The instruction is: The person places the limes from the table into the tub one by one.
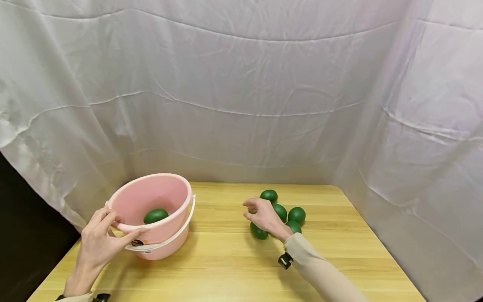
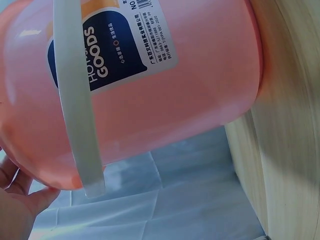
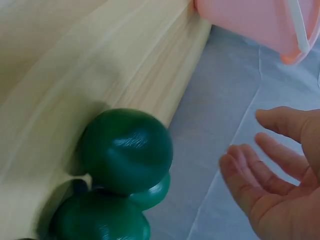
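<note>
On the left of the table stands a pink bucket (image 1: 171, 251) with a white handle (image 2: 77, 95). My left hand (image 1: 99, 239) grips its rim, fingers over the edge and thumb along the outside. Inside lies one smooth dark green, avocado-like fruit (image 1: 156, 216). Several more such fruits (image 1: 297, 215) are clustered on the table to the right. Over the left part of that cluster hovers my right hand (image 1: 266, 216), its fingers loosely bent and nothing between them. In the right wrist view, thumb and fingers are spread apart beside a green fruit (image 3: 127, 150).
The light wooden table (image 1: 222, 260) reaches back to a pale grey curtain (image 1: 241, 138), which also hangs along the right side. A dark area (image 1: 26, 222) lies beyond the table at the left. The bucket carries a printed label (image 2: 120, 45).
</note>
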### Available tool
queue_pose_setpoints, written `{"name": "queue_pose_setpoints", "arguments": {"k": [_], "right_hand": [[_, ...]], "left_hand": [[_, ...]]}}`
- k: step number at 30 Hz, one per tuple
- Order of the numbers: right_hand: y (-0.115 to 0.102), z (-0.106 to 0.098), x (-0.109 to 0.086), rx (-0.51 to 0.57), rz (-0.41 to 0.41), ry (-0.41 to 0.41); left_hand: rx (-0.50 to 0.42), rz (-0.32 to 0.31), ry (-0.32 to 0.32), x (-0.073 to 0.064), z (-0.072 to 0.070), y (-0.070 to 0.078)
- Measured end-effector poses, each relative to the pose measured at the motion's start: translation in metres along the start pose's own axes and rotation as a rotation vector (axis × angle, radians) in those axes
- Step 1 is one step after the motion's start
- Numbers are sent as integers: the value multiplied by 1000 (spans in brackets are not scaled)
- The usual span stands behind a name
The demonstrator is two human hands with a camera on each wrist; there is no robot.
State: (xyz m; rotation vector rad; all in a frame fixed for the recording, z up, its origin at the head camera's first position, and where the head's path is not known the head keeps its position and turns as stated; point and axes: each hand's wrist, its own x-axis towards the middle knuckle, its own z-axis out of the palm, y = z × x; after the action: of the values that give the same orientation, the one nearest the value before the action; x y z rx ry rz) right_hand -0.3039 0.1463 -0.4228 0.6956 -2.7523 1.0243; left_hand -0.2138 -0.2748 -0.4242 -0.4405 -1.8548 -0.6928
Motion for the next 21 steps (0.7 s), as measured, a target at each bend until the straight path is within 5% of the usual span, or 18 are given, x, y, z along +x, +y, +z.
{"name": "queue_pose_setpoints", "arguments": {"k": [10, 21], "right_hand": [[14, -7, -10, -33, 68, -30], [21, -7, -18, -179, 43, -91]], "left_hand": [[35, 8, 3, -1, -1, -1], [20, 2, -5, 0, 0, 0]]}}
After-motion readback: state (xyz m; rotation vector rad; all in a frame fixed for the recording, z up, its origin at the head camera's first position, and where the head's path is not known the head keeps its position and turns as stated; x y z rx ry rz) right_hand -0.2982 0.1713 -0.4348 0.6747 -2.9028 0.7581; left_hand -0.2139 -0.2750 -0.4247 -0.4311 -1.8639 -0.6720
